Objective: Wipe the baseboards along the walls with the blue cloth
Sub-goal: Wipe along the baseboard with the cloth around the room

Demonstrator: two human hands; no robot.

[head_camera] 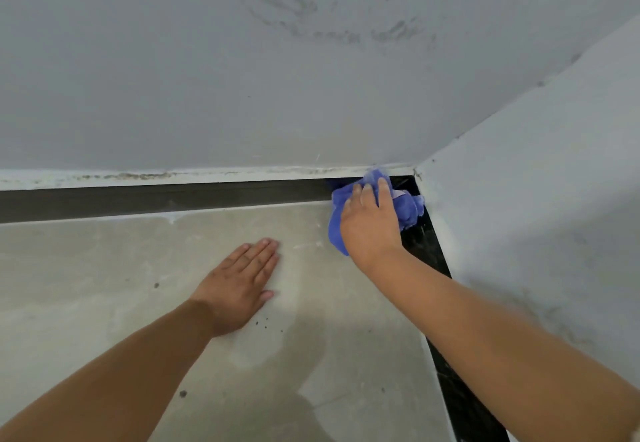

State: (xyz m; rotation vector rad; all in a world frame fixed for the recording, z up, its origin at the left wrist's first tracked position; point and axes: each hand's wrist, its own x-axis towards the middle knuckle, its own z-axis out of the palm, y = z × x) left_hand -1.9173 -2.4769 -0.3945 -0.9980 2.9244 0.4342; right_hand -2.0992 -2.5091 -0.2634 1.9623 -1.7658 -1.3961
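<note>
The blue cloth (405,208) is bunched into the corner where the two walls meet, pressed against the dark baseboard (156,199) at its right end, just below the pale ledge that caps it. It is held under the right hand (369,223), whose fingers are laid over the top of the wad and curled lightly into it, so the cloth is gripped and pushed at once. A second dark baseboard strip (460,403) runs back from the corner along the right-hand wall, partly hidden by the right forearm.

The left hand (240,286) is spread flat on the floor (86,286), fingers straight and together, nothing held; it appears to be used as a prop for the body.

Grime is seen along the ledge to the left, and smudges are seen high on the rear wall (173,61).

The step in hand is judged to be the wiping of the corner itself. Next, the cloth would probably need to be drawn out of the corner along one strip, kept pressed flat to the face, with the supporting hand shifted as reach runs out. Most of the length in view is judged to be still undone.
</note>
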